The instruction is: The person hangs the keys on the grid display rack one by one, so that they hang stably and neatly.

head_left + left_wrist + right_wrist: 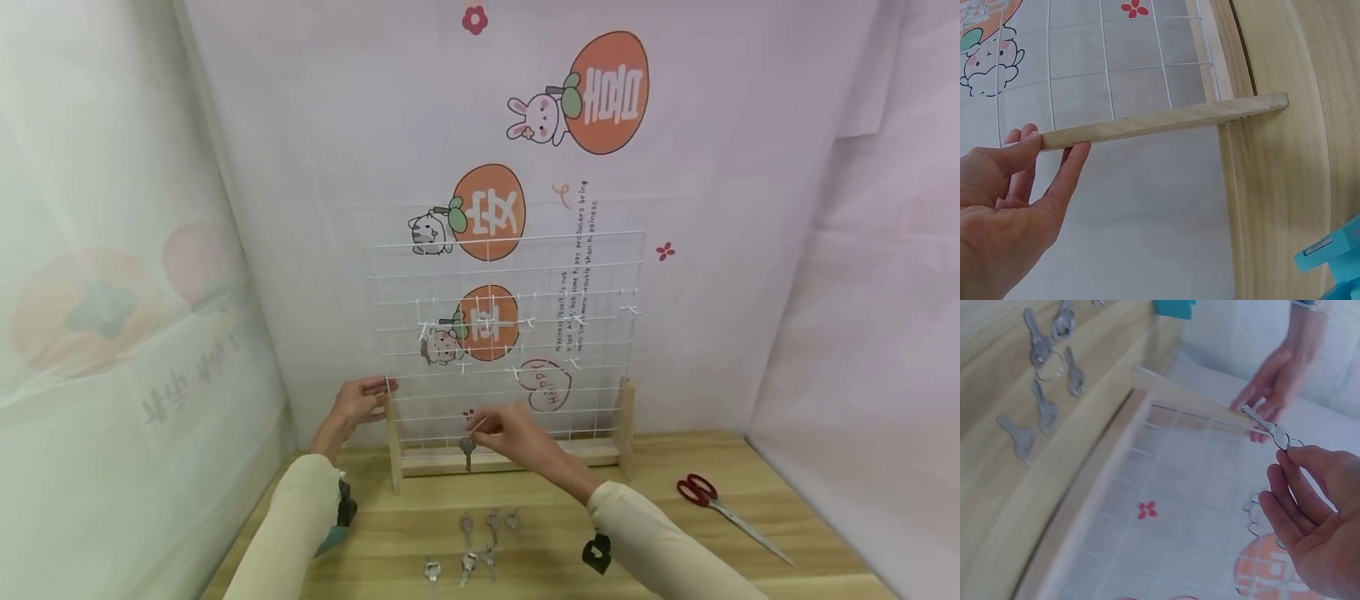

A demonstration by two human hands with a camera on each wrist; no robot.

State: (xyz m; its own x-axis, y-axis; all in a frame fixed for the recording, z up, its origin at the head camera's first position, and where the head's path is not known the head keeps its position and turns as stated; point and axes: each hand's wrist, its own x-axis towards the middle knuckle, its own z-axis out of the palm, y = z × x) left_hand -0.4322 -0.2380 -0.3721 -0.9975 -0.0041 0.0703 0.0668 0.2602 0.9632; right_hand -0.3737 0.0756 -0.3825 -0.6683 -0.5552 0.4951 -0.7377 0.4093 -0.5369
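Observation:
My left hand [360, 402] pinches the top of the wooden side post [1147, 122] of a standing rack, thumb on one face and fingers on the other. A white wire grid [1105, 56] rises between this post and another at the right, with small white hooks on its bars. In front of the lower grid, my right hand [510, 429] pinches a small ring. A silver key [1266, 425] hangs from that ring, its blade downward in the head view. Several loose keys [468, 562] lie on the table in front of the rack in two rough rows.
Red-handled scissors [697, 490] lie on the wooden table to the right, blades toward the front. A teal object [1335, 250] stands at the left, close to the left forearm. White printed cloth [360, 108] encloses the back and sides.

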